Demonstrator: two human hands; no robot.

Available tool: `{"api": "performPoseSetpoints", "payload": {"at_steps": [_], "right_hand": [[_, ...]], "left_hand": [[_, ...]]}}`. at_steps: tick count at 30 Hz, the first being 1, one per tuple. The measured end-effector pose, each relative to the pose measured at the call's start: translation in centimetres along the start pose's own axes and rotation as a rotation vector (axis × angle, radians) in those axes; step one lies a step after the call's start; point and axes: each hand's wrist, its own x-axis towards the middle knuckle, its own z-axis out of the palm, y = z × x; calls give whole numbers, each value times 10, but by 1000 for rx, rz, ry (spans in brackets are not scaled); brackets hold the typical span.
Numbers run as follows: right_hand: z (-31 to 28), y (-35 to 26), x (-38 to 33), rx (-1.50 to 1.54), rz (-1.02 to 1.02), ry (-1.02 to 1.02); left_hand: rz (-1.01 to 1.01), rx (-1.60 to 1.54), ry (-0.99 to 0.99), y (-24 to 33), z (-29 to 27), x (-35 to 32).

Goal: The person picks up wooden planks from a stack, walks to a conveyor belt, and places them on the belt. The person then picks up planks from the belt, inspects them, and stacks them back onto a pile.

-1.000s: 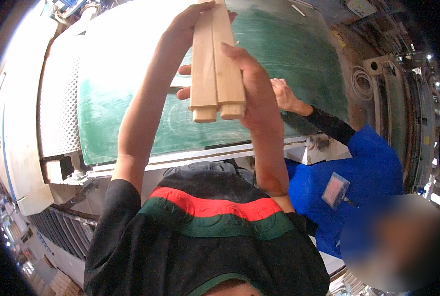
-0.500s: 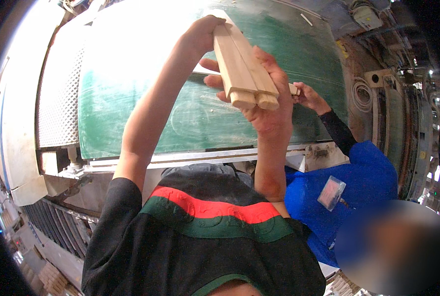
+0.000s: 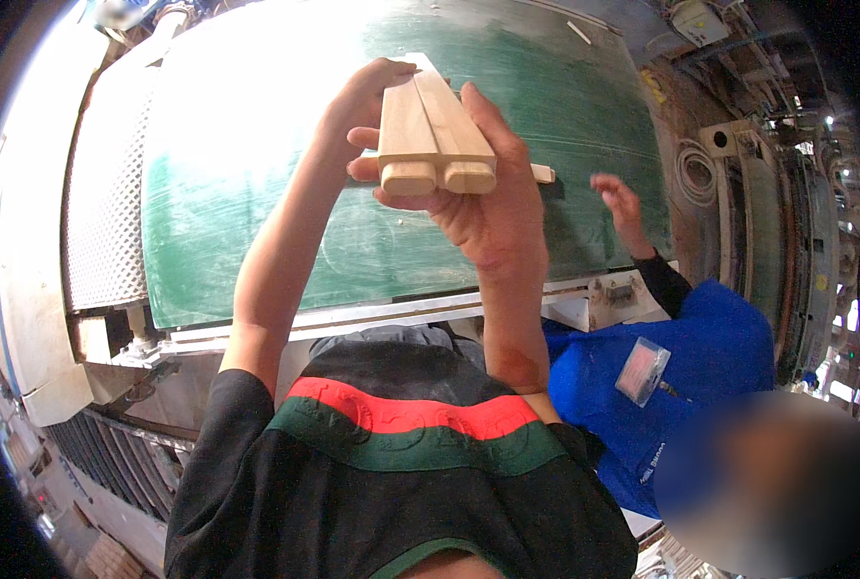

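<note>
Two pale wooden slats (image 3: 436, 121), side by side, are held up over a green-topped table (image 3: 343, 246). Each has a rounded tenon at the end nearest me. My left hand (image 3: 370, 85) closes round their far end, its fingers partly hidden behind the wood. Cradling them from below near the tenons is my right hand (image 3: 492, 198), thumb along the right side and fingertips showing past the left edge. Beyond my right wrist, another piece of wood (image 3: 543, 174) lies on the table, mostly hidden by that hand.
At my right, a co-worker in a blue top (image 3: 700, 338) has one hand (image 3: 623, 207) over the table. A thin wooden strip (image 3: 579, 33) lies at the far right. Along the left stands a textured metal panel (image 3: 109, 193); a coiled hose (image 3: 695, 174) hangs at the right.
Both my hands have moved the slats left and tilted them so the tenon ends face me more. The co-worker's hand has let go of the wood piece and drawn back right.
</note>
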Motion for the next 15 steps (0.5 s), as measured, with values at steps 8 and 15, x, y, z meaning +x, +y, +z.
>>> {"api": "performPoseSetpoints", "payload": {"at_steps": [8, 15], "right_hand": [[-1, 1, -1, 9, 8, 17], [-34, 20, -19, -382, 85, 57]], "left_hand": [[129, 60, -100, -16, -15, 11], [14, -90, 22, -5, -17, 56]]}}
